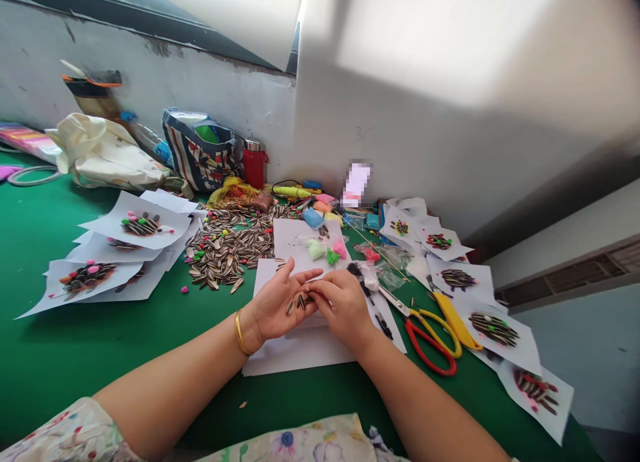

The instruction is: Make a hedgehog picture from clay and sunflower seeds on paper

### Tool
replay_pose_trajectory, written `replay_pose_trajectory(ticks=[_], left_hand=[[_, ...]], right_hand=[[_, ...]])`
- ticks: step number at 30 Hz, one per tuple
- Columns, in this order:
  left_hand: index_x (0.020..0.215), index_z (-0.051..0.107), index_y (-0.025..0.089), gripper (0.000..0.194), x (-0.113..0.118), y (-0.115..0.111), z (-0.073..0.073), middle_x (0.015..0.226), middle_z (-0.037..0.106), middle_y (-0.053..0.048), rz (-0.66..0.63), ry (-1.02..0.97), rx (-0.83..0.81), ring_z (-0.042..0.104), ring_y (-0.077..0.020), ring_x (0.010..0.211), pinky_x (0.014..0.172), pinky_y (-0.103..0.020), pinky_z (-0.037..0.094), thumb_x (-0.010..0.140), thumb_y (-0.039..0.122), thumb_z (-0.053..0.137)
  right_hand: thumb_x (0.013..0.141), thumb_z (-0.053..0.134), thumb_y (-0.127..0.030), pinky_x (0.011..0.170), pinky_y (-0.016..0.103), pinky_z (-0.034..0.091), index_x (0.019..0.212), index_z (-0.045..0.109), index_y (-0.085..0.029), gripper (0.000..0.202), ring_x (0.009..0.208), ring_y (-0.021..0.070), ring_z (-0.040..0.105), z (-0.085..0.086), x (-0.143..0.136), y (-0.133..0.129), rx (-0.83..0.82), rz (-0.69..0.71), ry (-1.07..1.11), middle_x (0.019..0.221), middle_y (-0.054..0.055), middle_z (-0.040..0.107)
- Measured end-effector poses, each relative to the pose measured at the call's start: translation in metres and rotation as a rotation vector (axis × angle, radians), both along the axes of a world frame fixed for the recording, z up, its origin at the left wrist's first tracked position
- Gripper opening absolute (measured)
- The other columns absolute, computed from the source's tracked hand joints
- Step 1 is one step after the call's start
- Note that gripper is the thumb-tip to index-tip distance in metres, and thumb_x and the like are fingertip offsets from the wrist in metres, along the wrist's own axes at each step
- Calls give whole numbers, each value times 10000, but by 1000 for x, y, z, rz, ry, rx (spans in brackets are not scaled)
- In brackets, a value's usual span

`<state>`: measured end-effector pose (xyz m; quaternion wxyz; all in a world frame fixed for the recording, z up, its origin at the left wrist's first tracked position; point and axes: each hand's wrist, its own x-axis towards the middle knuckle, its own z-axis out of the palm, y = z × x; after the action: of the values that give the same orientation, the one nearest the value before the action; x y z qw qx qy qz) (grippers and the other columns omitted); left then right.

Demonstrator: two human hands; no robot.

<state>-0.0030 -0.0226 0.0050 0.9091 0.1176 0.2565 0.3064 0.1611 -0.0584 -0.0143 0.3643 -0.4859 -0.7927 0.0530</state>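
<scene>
My left hand (280, 302) is turned palm up above the white paper (295, 359), with a gold bangle at its wrist. Several striped sunflower seeds (300, 301) rest in that palm, and its fingers are stretched toward the right. Bent over them, my right hand (345, 309) has thumb and fingertips pinched together at the seeds on the left fingers; its own fingers partly hide what they grip. Behind the left hand spreads a large heap of sunflower seeds (230, 245) with bits of coloured clay in it. Bags of green and pink clay (333, 250) lie on the paper beyond both hands.
Scissors (425, 332) with red and yellow handles and a yellow utility knife (456, 321) lie at right. Papers bearing seed hedgehogs sit at left (145, 225) and right (495, 329). A striped bag (205, 149), a red flask (254, 165) and a blurred-out phone (356, 184) stand along the wall.
</scene>
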Motion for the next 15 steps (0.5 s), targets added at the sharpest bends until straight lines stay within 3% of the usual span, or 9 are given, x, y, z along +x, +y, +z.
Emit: replay_pose_trajectory(ticks=[5, 10, 15], left_hand=[[1176, 583, 102, 578, -1, 1, 1, 801, 638, -80, 14, 17, 16, 645, -157, 700, 697, -269, 552, 977, 585, 335], [1120, 623, 83, 561, -1, 1, 0, 915, 669, -124, -13, 34, 28, 670, -170, 811, 787, -270, 553, 987, 555, 350], [1110, 637, 91, 572, -1, 1, 1, 917, 670, -120, -19, 38, 40, 666, -163, 795, 765, -262, 549, 985, 564, 340]], right_hand=[[943, 539, -176, 844, 350, 426, 985, 684, -223, 158, 926, 197, 589, 2, 2, 0, 49, 9, 32, 975, 51, 687], [933, 529, -167, 799, 346, 427, 893, 646, -211, 132, 856, 199, 592, 0, 3, 1, 35, -42, 15, 883, 49, 680], [937, 525, -183, 792, 351, 426, 902, 639, -203, 121, 837, 200, 588, 1, 3, 0, 16, -51, 11, 861, 48, 669]])
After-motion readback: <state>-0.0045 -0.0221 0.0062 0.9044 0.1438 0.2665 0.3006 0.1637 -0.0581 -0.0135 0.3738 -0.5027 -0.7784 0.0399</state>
